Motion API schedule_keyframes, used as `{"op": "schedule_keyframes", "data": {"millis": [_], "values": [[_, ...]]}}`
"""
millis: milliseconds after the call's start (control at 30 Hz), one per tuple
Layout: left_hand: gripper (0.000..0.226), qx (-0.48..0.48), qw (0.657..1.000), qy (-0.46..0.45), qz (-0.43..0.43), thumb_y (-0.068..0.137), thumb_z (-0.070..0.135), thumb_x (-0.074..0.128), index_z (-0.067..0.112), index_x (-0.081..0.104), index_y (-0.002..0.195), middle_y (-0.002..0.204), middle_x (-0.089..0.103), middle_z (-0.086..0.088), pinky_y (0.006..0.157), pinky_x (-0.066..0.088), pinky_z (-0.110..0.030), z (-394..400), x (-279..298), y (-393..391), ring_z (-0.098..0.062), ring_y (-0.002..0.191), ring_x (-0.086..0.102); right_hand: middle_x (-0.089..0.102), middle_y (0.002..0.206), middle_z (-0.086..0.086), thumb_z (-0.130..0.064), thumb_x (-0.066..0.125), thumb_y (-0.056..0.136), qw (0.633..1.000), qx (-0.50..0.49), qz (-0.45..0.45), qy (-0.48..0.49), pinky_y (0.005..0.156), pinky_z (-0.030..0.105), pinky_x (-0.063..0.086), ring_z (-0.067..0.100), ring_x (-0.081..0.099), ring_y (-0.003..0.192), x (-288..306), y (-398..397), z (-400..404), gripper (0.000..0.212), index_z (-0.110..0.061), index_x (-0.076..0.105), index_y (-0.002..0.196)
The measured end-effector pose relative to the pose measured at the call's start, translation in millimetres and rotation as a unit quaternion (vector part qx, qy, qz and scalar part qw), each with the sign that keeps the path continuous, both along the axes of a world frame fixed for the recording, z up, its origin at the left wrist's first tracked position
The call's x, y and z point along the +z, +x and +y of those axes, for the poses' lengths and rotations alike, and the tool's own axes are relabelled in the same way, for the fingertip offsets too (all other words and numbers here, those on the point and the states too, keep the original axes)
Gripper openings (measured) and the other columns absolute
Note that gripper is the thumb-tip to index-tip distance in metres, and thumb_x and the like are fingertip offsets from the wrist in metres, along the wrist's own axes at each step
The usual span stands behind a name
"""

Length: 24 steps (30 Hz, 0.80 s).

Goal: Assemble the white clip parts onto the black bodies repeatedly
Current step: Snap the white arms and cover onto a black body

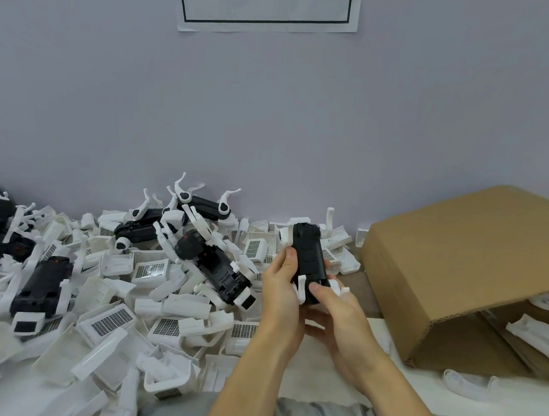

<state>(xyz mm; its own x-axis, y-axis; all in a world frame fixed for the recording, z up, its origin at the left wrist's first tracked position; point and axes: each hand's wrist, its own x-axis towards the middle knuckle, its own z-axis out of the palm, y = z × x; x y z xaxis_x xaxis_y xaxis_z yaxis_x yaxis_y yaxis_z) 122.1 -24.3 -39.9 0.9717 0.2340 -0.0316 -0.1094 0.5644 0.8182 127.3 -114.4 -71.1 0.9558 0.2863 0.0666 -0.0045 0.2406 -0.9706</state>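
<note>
Hands grip one black body: left hand wraps its side, right hand thumb presses the near end. Body judged light, rigid; thin white clip likely brittle, so hold the body's flanks.

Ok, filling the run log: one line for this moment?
left hand: grips black body | right hand: thumb on its near end beside white clip | stage: assembling

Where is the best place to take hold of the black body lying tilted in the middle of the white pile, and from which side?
Grip the tilted black plastic body across its long bare middle, coming from above. Its white clip arms stick out at the far end and a white piece sits at the near end, so the middle flanks look freest. Loose white plastic parts crowd it below.
</note>
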Motion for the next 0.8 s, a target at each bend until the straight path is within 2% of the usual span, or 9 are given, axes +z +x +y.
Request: {"op": "schedule_keyframes", "data": {"millis": [100,233,400,500,633,700,800], "values": [[0.035,0.004,1.000,-0.001,0.004,0.107,0.028,0.043,0.006,0.070,0.111,0.089,0.073,-0.016,0.077,0.050,-0.044,0.2,-0.2,0.5,-0.030,0.072,0.065,0.074,0.089,0.001,-0.031,0.060,0.080,1.000,0.009,0.004,0.005,0.074,0.036,0.051,0.014,0.068,0.079,0.2,0.0,-0.8,0.028,-0.025,0.069,0.106],[0.037,0.005,1.000,0.013,0.001,0.108,0.029,0.040,0.005,0.069,0.113,0.087,0.073,-0.014,0.072,0.050,-0.040,0.5,0.8,0.5,-0.028,0.069,0.065,0.073,0.084,0.000,-0.029,0.059,0.075,0.999,0.025,0.010,0.027,0.071,0.034,0.052,0.015,0.069,0.078,-3.5,2.2,-3.4,0.022,-0.029,0.072,0.092],[0.035,0.004,1.000,0.019,0.001,0.108,0.028,0.042,0.008,0.070,0.111,0.087,0.073,-0.015,0.078,0.048,-0.046,0.3,0.4,0.6,-0.030,0.072,0.064,0.072,0.083,-0.001,-0.030,0.058,0.074,1.000,0.021,0.010,0.007,0.074,0.037,0.050,0.014,0.068,0.077,-3.8,2.3,-2.5,0.033,-0.022,0.067,0.105],[0.034,-0.004,1.000,0.021,-0.001,0.107,0.028,0.043,0.009,0.071,0.108,0.089,0.073,-0.015,0.075,0.049,-0.044,0.5,0.8,0.6,-0.031,0.074,0.064,0.073,0.083,0.000,-0.032,0.058,0.075,1.000,0.007,0.014,0.003,0.076,0.038,0.050,0.015,0.068,0.078,-3.9,2.7,-2.2,0.035,-0.022,0.067,0.107],[0.036,-0.015,1.000,0.014,-0.003,0.107,0.030,0.042,0.006,0.068,0.115,0.090,0.072,-0.014,0.068,0.052,-0.037,0.7,1.1,-0.2,-0.028,0.070,0.065,0.074,0.087,-0.002,-0.039,0.059,0.078,1.000,0.007,0.010,0.005,0.077,0.038,0.049,0.014,0.068,0.080,-2.7,1.4,-2.3,0.029,-0.029,0.069,0.103],[0.035,-0.017,1.000,0.011,-0.005,0.107,0.030,0.042,0.008,0.068,0.114,0.090,0.073,-0.014,0.071,0.052,-0.038,0.4,1.1,-0.4,-0.029,0.073,0.065,0.075,0.092,-0.002,-0.041,0.061,0.083,1.000,0.003,0.010,-0.005,0.078,0.037,0.049,0.013,0.069,0.081,-1.6,1.1,-1.9,0.033,-0.027,0.068,0.112],[0.033,-0.015,1.000,0.006,-0.008,0.107,0.028,0.041,0.010,0.069,0.111,0.088,0.073,-0.013,0.070,0.051,-0.038,0.4,0.8,-1.3,-0.028,0.071,0.066,0.076,0.092,-0.001,-0.031,0.061,0.091,1.000,-0.002,0.008,-0.011,0.077,0.037,0.052,0.014,0.069,0.081,-0.7,1.3,-0.8,0.024,-0.026,0.067,0.113]]}}
